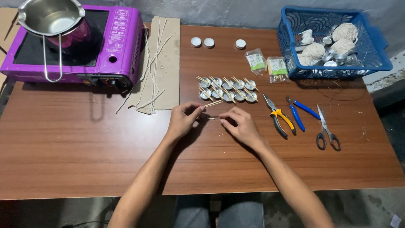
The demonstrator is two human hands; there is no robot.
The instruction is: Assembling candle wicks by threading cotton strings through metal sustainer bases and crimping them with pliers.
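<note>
Wick (pixel 212 118) between hands; two green-labelled packets (pixel 266 63) behind.

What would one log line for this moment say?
left hand: pinching thin stick | right hand: pinching small wick piece | tins: two rows | pliers: lying right

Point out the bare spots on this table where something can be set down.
Free: the wide wood strip below the purple stove, left of the left hand; the near edge right of the right hand, below the scissors. Crowded: the metal cups with sticks above the hands, pliers beside them, and the blue basket corner.
</note>
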